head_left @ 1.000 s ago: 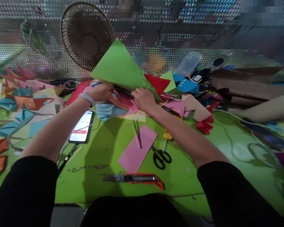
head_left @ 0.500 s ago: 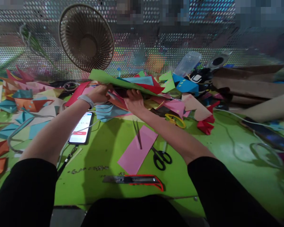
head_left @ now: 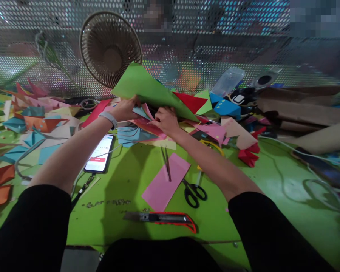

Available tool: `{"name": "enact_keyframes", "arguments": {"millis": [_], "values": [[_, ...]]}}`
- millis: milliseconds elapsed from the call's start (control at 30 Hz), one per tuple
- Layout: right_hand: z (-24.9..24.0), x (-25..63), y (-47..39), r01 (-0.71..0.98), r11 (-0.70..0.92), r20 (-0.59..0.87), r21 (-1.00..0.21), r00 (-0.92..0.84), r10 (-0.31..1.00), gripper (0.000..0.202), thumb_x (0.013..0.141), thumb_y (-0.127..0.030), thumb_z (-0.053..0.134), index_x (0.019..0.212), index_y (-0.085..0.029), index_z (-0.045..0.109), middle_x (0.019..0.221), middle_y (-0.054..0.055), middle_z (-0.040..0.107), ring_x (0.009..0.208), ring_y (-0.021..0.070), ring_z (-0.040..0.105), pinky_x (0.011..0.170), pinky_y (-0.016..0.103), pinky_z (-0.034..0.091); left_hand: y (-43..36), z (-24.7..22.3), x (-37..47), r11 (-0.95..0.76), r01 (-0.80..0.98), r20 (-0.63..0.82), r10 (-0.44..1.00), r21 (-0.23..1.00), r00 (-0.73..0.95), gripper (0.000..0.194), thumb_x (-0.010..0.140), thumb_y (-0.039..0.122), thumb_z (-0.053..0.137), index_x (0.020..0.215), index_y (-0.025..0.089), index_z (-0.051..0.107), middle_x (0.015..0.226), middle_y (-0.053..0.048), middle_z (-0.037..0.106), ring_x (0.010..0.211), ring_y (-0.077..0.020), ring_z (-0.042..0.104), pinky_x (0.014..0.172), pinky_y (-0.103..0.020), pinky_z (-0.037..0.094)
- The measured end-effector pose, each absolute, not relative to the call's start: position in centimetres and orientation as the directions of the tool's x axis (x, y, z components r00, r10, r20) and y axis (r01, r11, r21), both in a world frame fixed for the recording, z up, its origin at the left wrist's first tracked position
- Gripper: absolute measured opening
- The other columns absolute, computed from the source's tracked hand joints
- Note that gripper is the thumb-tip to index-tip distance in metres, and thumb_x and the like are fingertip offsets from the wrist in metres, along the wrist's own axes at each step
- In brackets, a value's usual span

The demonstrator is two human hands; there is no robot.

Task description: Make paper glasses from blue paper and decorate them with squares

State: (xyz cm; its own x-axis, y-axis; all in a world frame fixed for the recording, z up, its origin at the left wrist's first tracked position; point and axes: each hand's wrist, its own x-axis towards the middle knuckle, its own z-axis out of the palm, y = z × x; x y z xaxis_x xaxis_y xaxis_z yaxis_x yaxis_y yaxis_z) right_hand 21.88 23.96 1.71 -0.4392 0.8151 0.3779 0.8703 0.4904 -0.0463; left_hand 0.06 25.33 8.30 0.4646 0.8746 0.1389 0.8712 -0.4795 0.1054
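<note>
A large green sheet (head_left: 147, 85) is lifted and tilted over the paper pile at the back centre. My left hand (head_left: 126, 109) is closed at its lower left edge, pinching paper; a light blue piece (head_left: 141, 113) shows beside its fingers. Under the sheet's right part, my right hand (head_left: 166, 119) has bent fingers reaching into the pile; their tips are partly hidden, beside pink and red papers. Nearer me lie a pink rectangle (head_left: 163, 189) with tweezers (head_left: 167, 166) on it, black-handled scissors (head_left: 195, 194) and a red-edged cutter (head_left: 161, 217).
A phone (head_left: 99, 153) with a strap lies by my left forearm. A fan (head_left: 112, 56) stands at the back before a perforated metal panel (head_left: 187, 41). Folded papers (head_left: 42, 122) cover the left side; brown paper (head_left: 294, 107) and cables lie at the right.
The green sheet has risen and tilted up, showing more of its face. My left hand has moved slightly right and my right hand has shifted a little right and down.
</note>
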Motion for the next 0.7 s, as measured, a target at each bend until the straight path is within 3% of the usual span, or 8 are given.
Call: {"name": "enact_keyframes", "arguments": {"millis": [133, 333, 533, 700], "values": [[2.2, 22.4, 24.1, 0.822, 0.563, 0.399, -0.085, -0.489, 0.775, 0.041, 0.105, -0.043, 0.043, 0.091, -0.019, 0.073, 0.100, 0.007, 0.067, 0.100, 0.0230, 0.056, 0.092, 0.036, 0.032, 25.5, 7.9, 0.2, -0.476, 0.871, 0.141, 0.877, 0.119, 0.460, 0.065, 0.078, 0.037, 0.070, 0.132, 0.012, 0.046, 0.121, -0.016, 0.069, 0.109, -0.0310, 0.067, 0.090, -0.037, 0.051], [3.0, 22.2, 23.6, 0.836, 0.547, 0.402, -0.038, -0.489, 0.774, 0.035, 0.105, -0.038, 0.042, 0.106, -0.018, 0.071, 0.107, 0.010, 0.069, 0.102, 0.0240, 0.058, 0.092, 0.033, 0.034, 25.8, 7.3, -0.1, -0.473, 0.873, 0.148, 0.878, 0.121, 0.455, 0.057, 0.081, 0.034, 0.065, 0.131, 0.015, 0.046, 0.122, -0.015, 0.068, 0.110, -0.0301, 0.068, 0.089, -0.036, 0.052], [2.7, 21.6, 23.3, 0.864, 0.502, 0.400, -0.040, -0.447, 0.800, 0.044, 0.105, -0.024, 0.035, 0.144, -0.015, 0.052, 0.122, 0.013, 0.068, 0.108, 0.0241, 0.059, 0.097, 0.034, 0.037, 25.5, 7.1, -1.0, -0.504, 0.855, 0.145, 0.861, 0.120, 0.487, 0.052, 0.081, 0.036, 0.061, 0.127, 0.015, 0.052, 0.120, -0.013, 0.068, 0.109, -0.0280, 0.067, 0.090, -0.035, 0.051], [1.7, 21.9, 23.1, 0.793, 0.610, 0.398, -0.006, -0.557, 0.729, 0.039, 0.102, -0.021, 0.041, 0.131, -0.023, 0.066, 0.130, 0.010, 0.063, 0.115, 0.0247, 0.055, 0.106, 0.038, 0.035, 25.3, 7.1, -1.6, -0.568, 0.814, 0.145, 0.822, 0.123, 0.551, 0.047, 0.079, 0.035, 0.057, 0.121, 0.013, 0.059, 0.117, -0.013, 0.069, 0.107, -0.0272, 0.066, 0.093, -0.035, 0.051]]}}
